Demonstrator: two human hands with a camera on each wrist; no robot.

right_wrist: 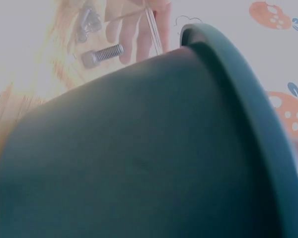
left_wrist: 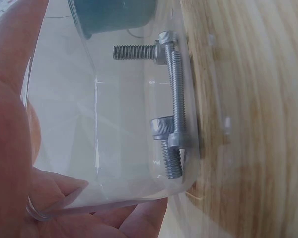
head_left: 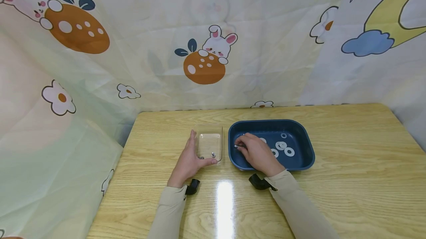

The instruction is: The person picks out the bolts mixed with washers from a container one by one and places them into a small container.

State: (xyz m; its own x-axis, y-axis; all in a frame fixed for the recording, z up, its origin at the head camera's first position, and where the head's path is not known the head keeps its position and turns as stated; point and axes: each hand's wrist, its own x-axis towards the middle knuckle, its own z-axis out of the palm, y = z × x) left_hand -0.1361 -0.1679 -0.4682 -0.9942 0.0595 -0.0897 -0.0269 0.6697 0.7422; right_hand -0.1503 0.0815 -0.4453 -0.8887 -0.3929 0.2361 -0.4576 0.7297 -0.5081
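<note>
My left hand (head_left: 188, 160) holds a clear plastic box (head_left: 209, 135) at its near left corner, thumb along the front wall and fingers along the left side. Several silver socket-head bolts (left_wrist: 175, 94) lie on the box's floor, some crossing each other in the left wrist view. To the right stands a dark blue tray (head_left: 271, 122). Inside its left part, my right hand (head_left: 261, 154) pinches a small silver bolt (head_left: 236, 146) between thumb and fingers. The right wrist view shows mostly the tray's outer wall (right_wrist: 139, 148), which hides that hand's fingertips.
Several flat white washers (head_left: 289, 152) lie on the tray's floor, some overlapping. Box and tray stand side by side on a wood-grain table (head_left: 359, 150), a narrow gap between them. A patterned cloth (head_left: 266, 47) hangs behind the table and on its left.
</note>
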